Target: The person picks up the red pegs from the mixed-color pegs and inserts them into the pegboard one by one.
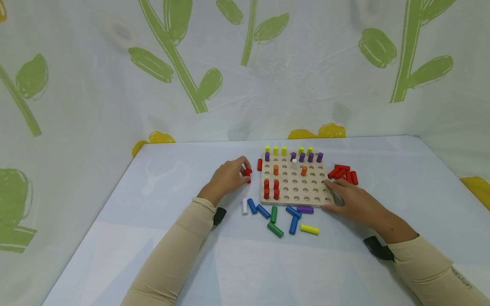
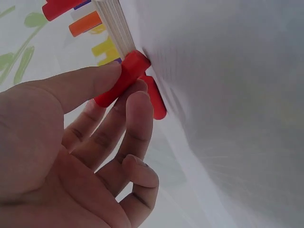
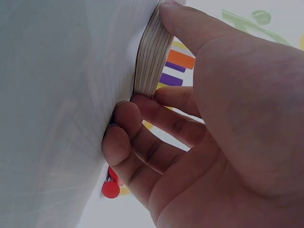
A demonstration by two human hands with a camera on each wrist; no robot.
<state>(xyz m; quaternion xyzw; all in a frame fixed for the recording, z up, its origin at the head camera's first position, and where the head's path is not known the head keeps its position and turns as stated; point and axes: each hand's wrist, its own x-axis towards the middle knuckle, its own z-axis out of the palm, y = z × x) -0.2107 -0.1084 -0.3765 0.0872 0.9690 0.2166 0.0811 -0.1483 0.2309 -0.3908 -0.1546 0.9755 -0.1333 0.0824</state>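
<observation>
From where I stand, the wooden pegboard (image 1: 291, 194) lies on the pale bench (image 1: 306, 272), nearer to its far edge than to the person. The left hand (image 1: 229, 176), on the side of the bench's left edge, pinches a red peg (image 2: 124, 78) between thumb and fingers, near the board. Another red peg (image 2: 156, 99) shows just behind these fingers; whether they touch it, I cannot tell. The right hand (image 1: 356, 202) grips the board at its near right corner, with the thumb on one side of the corner and fingers on the other.

In the board stand four red pegs (image 1: 276, 194) at the near left, two orange pegs (image 1: 276, 170), one white peg (image 1: 294, 164), and purple pegs (image 1: 311, 157) and yellow pegs (image 1: 284, 151) towards the bench's far edge. A group of loose red pegs (image 1: 354, 177) lies on the side of the bench's right edge, just beyond the right hand. On the person's side of the board, blue pegs (image 1: 293, 225), green pegs (image 1: 275, 229) and a lying yellow peg (image 1: 309, 229) are scattered.
</observation>
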